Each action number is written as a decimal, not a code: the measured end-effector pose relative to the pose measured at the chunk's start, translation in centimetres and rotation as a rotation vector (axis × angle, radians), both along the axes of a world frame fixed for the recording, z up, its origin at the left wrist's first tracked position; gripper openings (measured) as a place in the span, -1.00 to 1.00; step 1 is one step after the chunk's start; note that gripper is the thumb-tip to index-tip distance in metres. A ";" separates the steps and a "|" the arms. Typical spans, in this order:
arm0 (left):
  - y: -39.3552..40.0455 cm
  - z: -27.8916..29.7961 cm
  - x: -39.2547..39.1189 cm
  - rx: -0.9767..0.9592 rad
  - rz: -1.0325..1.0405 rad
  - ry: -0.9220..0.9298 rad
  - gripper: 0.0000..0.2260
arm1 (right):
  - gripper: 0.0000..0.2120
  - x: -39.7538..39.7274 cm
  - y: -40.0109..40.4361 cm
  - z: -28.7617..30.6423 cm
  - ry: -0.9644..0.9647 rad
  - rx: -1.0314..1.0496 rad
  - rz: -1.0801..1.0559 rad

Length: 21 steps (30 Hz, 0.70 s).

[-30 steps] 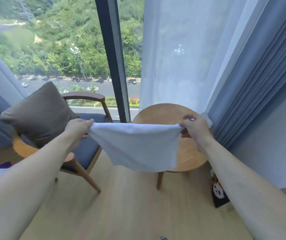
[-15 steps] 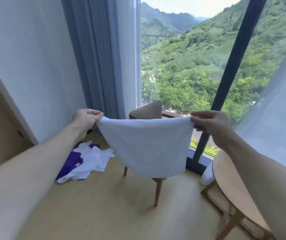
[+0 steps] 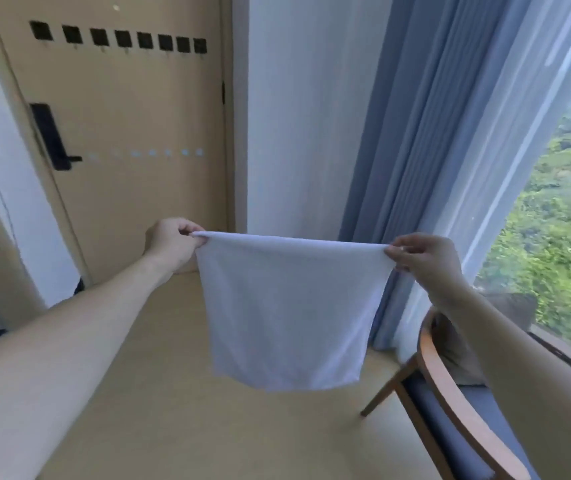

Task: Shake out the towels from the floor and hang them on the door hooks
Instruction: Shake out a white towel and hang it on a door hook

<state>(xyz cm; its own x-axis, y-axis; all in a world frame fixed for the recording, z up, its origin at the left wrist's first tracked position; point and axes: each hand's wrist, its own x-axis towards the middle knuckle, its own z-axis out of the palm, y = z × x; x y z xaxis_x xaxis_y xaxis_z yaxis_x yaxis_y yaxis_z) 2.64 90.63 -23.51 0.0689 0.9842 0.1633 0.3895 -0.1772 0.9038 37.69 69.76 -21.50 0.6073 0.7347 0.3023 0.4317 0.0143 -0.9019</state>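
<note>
Head view: a person's two bare arms reach forward into the middle of the frame, facing a door.
Towel: a small white terry-cloth towel [image 3: 289, 306] hangs in mid-frame, stretched flat between the hands, its lower edge free above the pale wooden floor [image 3: 180, 393].
Left hand: the left hand [image 3: 170, 242] pinches the towel's upper left corner between thumb and curled fingers.
Right hand: the right hand [image 3: 422, 258] pinches the upper right corner the same way, fingers closed on the cloth.
Handling: it looks light and limp, drooping slightly along its top edge and falling without folds, so it will sag or bunch as soon as one corner is let go. Not slippery or fragile by the look of it; a fingertip pinch seems enough to carry it.
Where to hold: the two top corners serve for shaking and carrying. For hanging, gathering the middle of the top edge, or one corner, over a hook looks the surest; no hanging loop can be made out.
Hooks: a row of small dark square door hooks [image 3: 119, 39] runs across the upper left of the frame on the tan wooden door [image 3: 131, 109], all bare and well apart from the towel.
Nearby: black lever door handle [image 3: 54, 138] at left; blue curtain [image 3: 412, 133] upper right; wooden armchair with blue seat [image 3: 450, 403] lower right.
</note>
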 end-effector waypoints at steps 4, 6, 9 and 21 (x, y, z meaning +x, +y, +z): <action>5.7 0.9 -4.1 0.024 0.099 -0.055 -0.93 | -0.90 -1.9 11.4 -0.7 0.092 0.039 0.118; 8.4 1.6 -5.4 -0.003 0.119 -0.140 -0.93 | -0.88 -3.0 16.9 -0.8 0.169 0.069 0.165; 12.2 2.4 -7.1 -0.058 0.199 -0.320 -0.95 | -0.88 -4.2 24.4 -0.5 0.241 0.081 0.237; 25.6 3.7 -13.9 -0.041 0.467 -0.479 -0.87 | -0.78 -13.3 46.2 1.2 0.416 0.025 0.432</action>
<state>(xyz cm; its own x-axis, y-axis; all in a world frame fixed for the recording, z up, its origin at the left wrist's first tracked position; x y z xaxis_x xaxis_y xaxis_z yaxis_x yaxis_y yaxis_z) -11.31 116.22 -19.82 -0.4363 0.8993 0.0316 -0.0293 -0.0493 0.9984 24.43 115.98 -20.25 0.3258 0.9373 0.1237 -0.0071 0.1332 -0.9911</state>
